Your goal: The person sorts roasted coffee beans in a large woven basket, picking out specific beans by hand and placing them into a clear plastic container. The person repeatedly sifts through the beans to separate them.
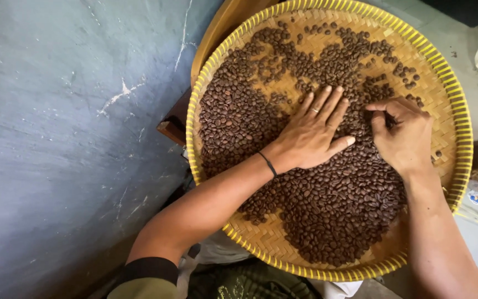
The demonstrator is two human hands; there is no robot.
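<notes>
- Roasted coffee beans point(327, 205) — dark brown, each with a paler crease down the middle.
- Round woven tray point(266, 238) — tan straw in a herringbone weave, the rim bound in bright yellow with fine dark stripes.
- Left hand point(311, 135) — a thin silver ring on one finger (a black band at the wrist).
- Sleeve point(147, 277) — olive with a black cuff.
- Wall point(67, 144) — blue-grey, streaked with white cracks and chips.
- Wooden piece point(170, 128) behind the tray — reddish brown.

Scuffed blue-grey wall point(56, 138) at left, daylit
</notes>
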